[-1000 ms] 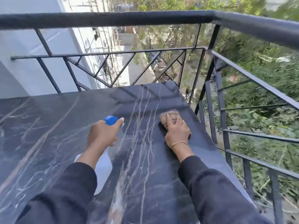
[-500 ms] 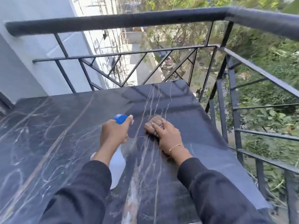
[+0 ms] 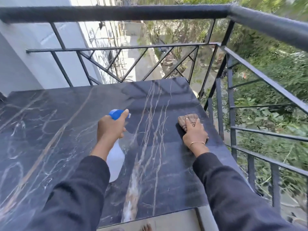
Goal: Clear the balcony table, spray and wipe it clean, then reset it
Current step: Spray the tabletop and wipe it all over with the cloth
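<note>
We've got the cloth point(image 3: 188, 120) flat under the R hand point(image 3: 195, 133) at the desk's point(image 3: 50, 130) mid-right edge, unwiped marble stretching frame-left (wipe that way), L hand point(image 3: 110, 127) gripping the spray bottle point(image 3: 115, 157).

A dark veined marble counter point(image 3: 66, 130) carries a brown cloth point(image 3: 189, 120) lying flat at its two o'clock edge.
</note>
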The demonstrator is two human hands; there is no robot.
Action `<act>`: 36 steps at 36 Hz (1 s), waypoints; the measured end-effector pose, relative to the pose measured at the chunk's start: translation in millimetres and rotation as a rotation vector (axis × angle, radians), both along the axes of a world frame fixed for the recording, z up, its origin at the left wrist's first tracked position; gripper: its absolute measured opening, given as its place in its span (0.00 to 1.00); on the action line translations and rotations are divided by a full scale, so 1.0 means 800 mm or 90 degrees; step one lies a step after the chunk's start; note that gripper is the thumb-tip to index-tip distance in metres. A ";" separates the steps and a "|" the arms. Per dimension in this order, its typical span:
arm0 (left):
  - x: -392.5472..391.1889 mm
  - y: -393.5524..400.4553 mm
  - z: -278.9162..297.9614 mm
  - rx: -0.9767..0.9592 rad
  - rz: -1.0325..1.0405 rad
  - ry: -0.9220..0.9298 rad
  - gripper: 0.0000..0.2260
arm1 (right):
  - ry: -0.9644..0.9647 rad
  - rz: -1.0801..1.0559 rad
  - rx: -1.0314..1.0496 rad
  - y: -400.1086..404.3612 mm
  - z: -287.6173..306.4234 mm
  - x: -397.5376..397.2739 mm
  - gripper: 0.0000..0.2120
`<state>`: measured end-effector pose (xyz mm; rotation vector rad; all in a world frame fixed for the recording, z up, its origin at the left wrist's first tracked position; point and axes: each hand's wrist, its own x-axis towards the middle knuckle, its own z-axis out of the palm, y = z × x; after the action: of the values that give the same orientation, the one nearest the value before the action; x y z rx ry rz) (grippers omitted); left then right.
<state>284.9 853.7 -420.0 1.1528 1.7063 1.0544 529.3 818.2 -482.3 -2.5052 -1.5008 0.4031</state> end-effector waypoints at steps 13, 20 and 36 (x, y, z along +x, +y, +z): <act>0.007 -0.002 -0.007 0.016 -0.034 0.096 0.19 | 0.088 0.390 0.016 0.018 -0.006 -0.144 0.29; 0.021 -0.010 -0.011 0.005 -0.076 0.164 0.18 | 0.064 0.204 0.028 -0.015 -0.008 -0.020 0.31; 0.112 -0.093 -0.011 -0.086 -0.304 0.186 0.19 | 0.163 -0.235 0.046 -0.176 -0.012 0.120 0.31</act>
<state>374.8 779.2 -428.8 1.5809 1.5700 0.4883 625.2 677.7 -492.2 -2.4869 -0.9195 0.5662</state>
